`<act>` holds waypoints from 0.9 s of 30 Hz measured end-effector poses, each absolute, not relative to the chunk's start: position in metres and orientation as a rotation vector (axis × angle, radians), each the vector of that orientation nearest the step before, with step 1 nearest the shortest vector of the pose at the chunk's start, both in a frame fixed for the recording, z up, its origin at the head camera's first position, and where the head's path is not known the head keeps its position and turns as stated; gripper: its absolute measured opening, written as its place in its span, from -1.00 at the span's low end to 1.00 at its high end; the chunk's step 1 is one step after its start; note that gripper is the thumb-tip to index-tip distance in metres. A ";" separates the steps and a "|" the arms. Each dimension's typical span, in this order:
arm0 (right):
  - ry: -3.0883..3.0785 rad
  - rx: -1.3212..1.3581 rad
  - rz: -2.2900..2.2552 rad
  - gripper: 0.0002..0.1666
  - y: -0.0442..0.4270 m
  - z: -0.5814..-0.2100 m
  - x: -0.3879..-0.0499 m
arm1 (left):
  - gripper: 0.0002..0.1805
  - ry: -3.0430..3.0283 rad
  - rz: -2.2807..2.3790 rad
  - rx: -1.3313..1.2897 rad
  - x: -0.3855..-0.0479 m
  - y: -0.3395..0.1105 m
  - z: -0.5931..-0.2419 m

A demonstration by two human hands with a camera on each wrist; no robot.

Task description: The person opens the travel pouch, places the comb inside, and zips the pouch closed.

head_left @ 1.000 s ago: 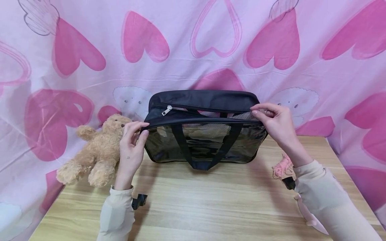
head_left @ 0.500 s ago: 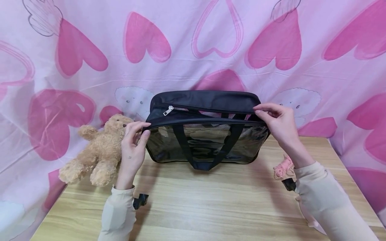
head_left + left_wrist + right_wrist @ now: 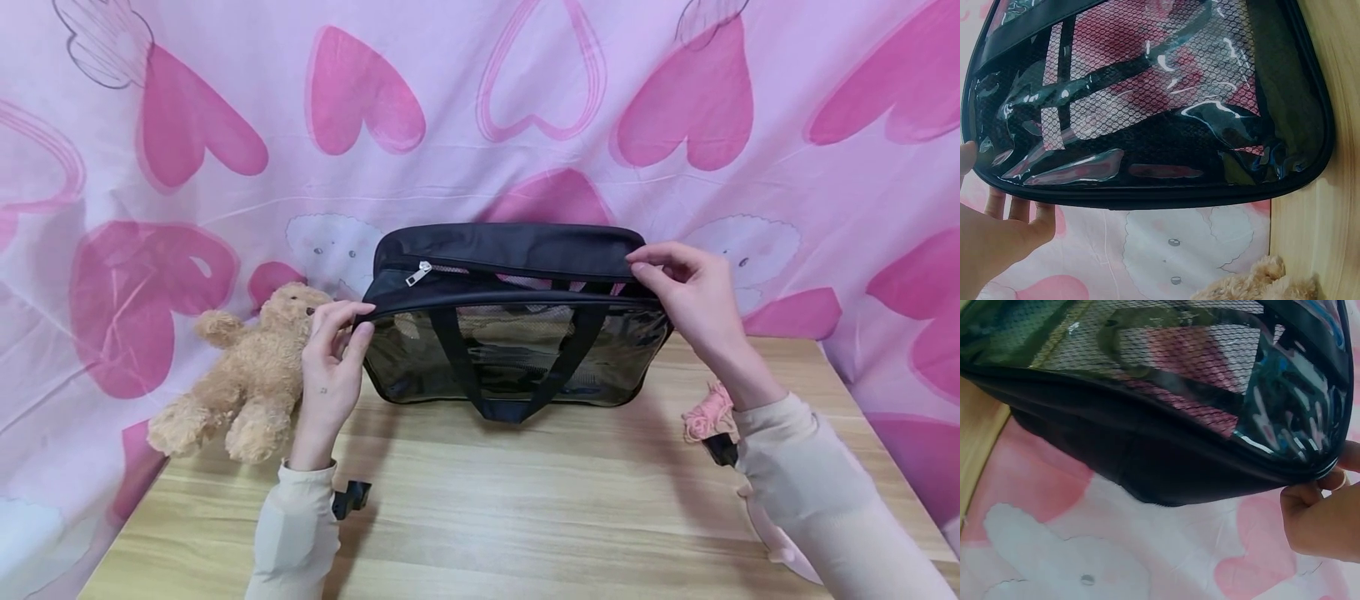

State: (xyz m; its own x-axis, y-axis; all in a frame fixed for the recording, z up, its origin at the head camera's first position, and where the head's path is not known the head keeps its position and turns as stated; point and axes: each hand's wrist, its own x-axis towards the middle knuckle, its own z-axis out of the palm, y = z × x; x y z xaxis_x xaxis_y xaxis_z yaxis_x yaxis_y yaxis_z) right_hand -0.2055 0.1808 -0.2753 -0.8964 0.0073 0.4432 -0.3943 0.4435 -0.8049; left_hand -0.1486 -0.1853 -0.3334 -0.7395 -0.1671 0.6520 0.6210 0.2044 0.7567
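A black bag [image 3: 517, 250] with a see-through front panel and a mesh back stands upright on the table. Its top zipper is partly undone, and the silver zipper pull [image 3: 418, 273] sits near the left end. My left hand [image 3: 330, 367] pinches the bag's top left corner, thumb in front and fingers behind, as the left wrist view also shows. At the top right, my right hand [image 3: 693, 287] pinches the black rim beside the zipper gap. A black strap handle [image 3: 502, 410] hangs down the front. In the right wrist view the fingertips [image 3: 1304, 495] grip the bag's corner.
Left of the bag, a tan teddy bear [image 3: 258, 375] leans by the left wrist. Pink yarn-like material [image 3: 708, 414] lies by the right sleeve, with a pale pink object [image 3: 780, 546] partly hidden under that arm. A heart-print cloth [image 3: 450, 183] hangs behind the wooden table [image 3: 480, 492].
My right hand has shifted slightly right and up along the rim, and the zipper gap at the right looks narrower. The left hand keeps its hold on the corner.
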 end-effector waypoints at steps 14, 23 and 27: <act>-2.492 0.566 1.380 -0.83 0.114 -0.244 -0.208 | -0.82 -1.869 -1.595 -0.415 -0.145 -0.182 -0.331; -2.586 0.673 1.390 -0.79 0.086 -0.236 -0.209 | -0.82 -1.892 -1.562 -0.440 -0.146 -0.179 -0.328; -2.585 0.691 1.426 -0.80 0.078 -0.235 -0.210 | -0.82 -1.894 -1.568 -0.445 -0.146 -0.177 -0.328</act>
State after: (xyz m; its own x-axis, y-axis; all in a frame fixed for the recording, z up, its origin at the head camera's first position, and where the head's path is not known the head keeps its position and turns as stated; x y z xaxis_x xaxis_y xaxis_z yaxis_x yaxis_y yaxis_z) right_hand -0.2100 0.0783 -0.2346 -0.8903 -0.3361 0.3073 -0.4392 0.4555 -0.7743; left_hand -0.1458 -0.1769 -0.3282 -0.7433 -0.1333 0.6556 0.6192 0.2339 0.7496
